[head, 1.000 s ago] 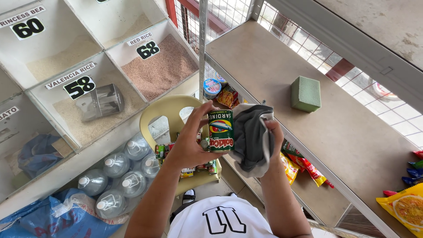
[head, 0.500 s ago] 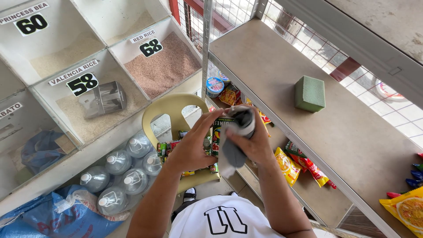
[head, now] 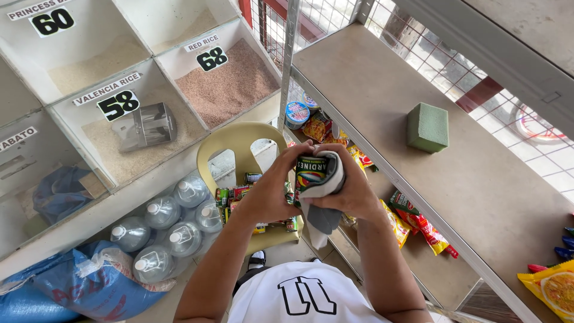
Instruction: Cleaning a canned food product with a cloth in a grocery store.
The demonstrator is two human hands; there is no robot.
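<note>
My left hand grips a small green and red tin can from the left side. My right hand presses a grey cloth against the can's right side and bottom; the cloth wraps part of the can and hangs below it. Both hands are held over a yellow plastic chair with several more cans on its seat. The can lies tilted, its label facing up.
White bins of rice with a metal scoop are at the left. Clear water jugs and a blue sack lie on the floor. A brown shelf with a green sponge block is at the right, snack packets below it.
The can has been turned in my hands from upright to tilted, and the cloth has moved around it, from its right side over the top and then under it.
</note>
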